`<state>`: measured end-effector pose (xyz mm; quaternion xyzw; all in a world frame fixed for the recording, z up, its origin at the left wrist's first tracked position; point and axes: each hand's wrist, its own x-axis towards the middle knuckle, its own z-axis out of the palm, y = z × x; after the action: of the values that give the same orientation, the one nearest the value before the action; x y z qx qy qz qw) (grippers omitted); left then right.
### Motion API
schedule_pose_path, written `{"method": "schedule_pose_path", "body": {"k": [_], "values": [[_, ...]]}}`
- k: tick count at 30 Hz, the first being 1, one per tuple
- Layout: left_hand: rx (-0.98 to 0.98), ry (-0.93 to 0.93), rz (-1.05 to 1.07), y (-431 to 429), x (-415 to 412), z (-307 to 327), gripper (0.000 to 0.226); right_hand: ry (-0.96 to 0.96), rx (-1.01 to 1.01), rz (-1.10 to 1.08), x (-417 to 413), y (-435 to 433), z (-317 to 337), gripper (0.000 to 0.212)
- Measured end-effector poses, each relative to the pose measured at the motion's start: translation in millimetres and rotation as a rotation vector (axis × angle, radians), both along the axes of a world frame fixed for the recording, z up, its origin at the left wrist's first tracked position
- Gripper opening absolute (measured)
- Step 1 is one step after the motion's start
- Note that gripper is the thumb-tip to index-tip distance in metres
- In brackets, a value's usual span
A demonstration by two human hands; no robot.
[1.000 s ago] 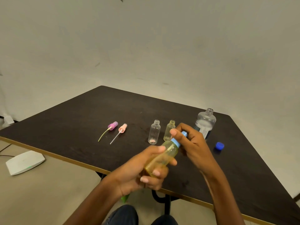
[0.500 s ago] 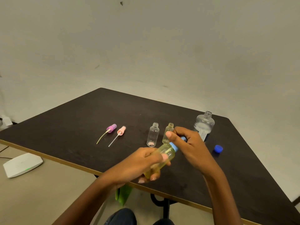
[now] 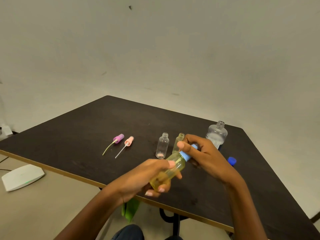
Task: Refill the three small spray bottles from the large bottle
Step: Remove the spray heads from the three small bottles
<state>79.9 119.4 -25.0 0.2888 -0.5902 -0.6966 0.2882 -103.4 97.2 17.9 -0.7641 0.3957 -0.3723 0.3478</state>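
The left hand (image 3: 145, 177) grips the yellow spray bottle (image 3: 170, 172), tilted above the table (image 3: 72, 135) near edge. The right hand (image 3: 204, 155) pinches its blue spray cap (image 3: 187, 154). The large bottle (image 3: 217, 134) stands uncapped behind.

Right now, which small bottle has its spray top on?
The yellowish bottle in the left hand, right hand on its blue top; the clear bottle and pale bottle stand uncapped.

Dim, flat yellowish light falls evenly; the dark matte table (image 3: 78, 135) shows faint soft shadows; frame edges bend; the left hand (image 3: 147, 175) blurs slightly.
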Motion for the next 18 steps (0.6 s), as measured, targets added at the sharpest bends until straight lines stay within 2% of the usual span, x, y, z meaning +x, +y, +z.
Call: {"method": "schedule_pose_path", "body": {"k": [2,5,7,8,10,14,16,18], "values": [[0.147,0.137,-0.115,0.6,2.1,0.9,0.042,-0.058,0.033,0.082,-1.8,3.4,1.6,0.036],[0.426,0.46,-0.409,-0.9,2.2,-8.7,0.039,-0.124,0.025,0.187,-1.5,7.4,3.8,0.039],[0.513,0.596,-0.55,-2.5,-1.0,-16.7,0.039,-0.124,0.021,0.21,-1.1,7.7,5.6,0.03],[0.514,0.607,-0.558,-3.3,-2.4,-19.3,0.039,-0.104,0.023,0.218,-1.9,7.2,6.6,0.025],[0.434,0.519,-0.46,-3.7,-1.8,-20.8,0.039,-0.046,0.044,0.222,-4.4,5.6,8.0,0.025],[0.064,0.093,-0.086,-1.4,1.7,-8.0,0.04,0.077,0.083,0.104,-7.6,-1.3,10.1,0.043],[-0.092,-0.058,0.028,-0.8,0.5,-2.3,0.04,0.154,0.1,0.124,-8.5,-2.7,9.0,0.038],[-0.118,-0.092,0.057,-0.1,-0.2,-0.5,0.041,0.16,0.118,0.168,-9.9,-2.7,6.8,0.029]]}}
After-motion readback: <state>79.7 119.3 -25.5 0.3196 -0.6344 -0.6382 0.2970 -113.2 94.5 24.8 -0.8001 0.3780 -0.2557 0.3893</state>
